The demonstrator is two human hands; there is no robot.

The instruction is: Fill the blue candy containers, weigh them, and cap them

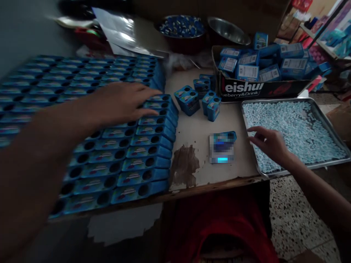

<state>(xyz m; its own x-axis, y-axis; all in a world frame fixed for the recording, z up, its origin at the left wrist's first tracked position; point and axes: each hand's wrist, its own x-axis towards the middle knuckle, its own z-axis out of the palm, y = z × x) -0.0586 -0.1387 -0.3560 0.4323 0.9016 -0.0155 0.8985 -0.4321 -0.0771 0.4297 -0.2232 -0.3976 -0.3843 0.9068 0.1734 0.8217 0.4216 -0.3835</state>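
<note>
My left hand (128,102) is over the rows of small blue boxes (145,157), its thumb and fingers apart at a box near the right edge of the rows. Each box has a dark round hole on top. My right hand (267,142) hovers at the left rim of a metal tray (253,160) of small pale blue pieces (296,135); its thumb and index finger are apart with nothing visible between them. Between the hands, a small scale (222,148), partly pixelated, has a blue box (231,135) at its upper edge.
Several loose blue boxes (189,100) stand behind the scale. A black carton (246,89) at the back right is full of blue boxes. Behind are a bowl of blue-wrapped pieces (182,27) and a metal bowl (229,31). The table's front edge (214,187) is worn.
</note>
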